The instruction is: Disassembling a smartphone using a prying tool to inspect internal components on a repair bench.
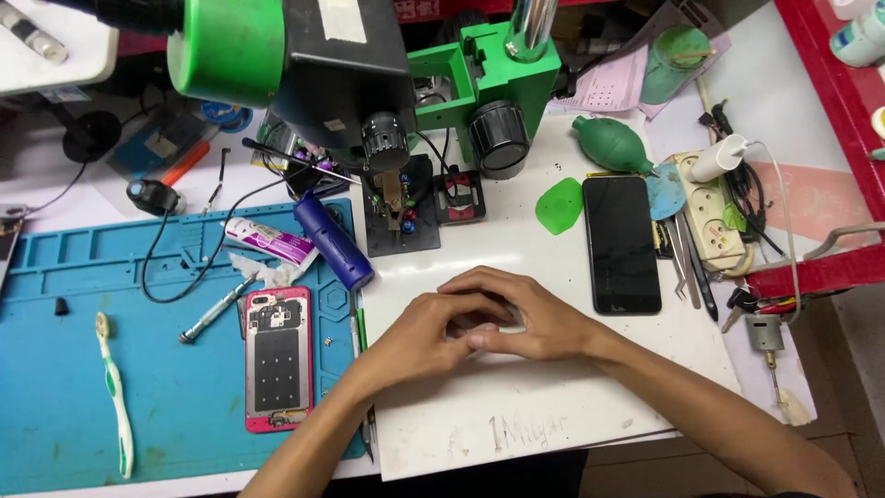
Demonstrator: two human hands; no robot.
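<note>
Small item pinched between both hands, hidden by fingers, kind not tellable. Left hand (419,334) and right hand (530,318) pressed together on white board (553,406), fingers curled; grasp contents unclear. Black phone (621,242) laid on board, right of hands. Opened pink phone (277,358) seen left of board on blue mat (64,406). Green microscope (369,74) positioned above board's far edge.

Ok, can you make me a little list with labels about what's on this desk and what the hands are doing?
place: white board beside a blue mat
left hand: fingertips meet the right hand's, anything pinched is hidden
right hand: curled over the left, on the board
on the mat: opened pink phone, screwdriver, toothbrush
on the board: black phone, green pick
above: green microscope
</note>
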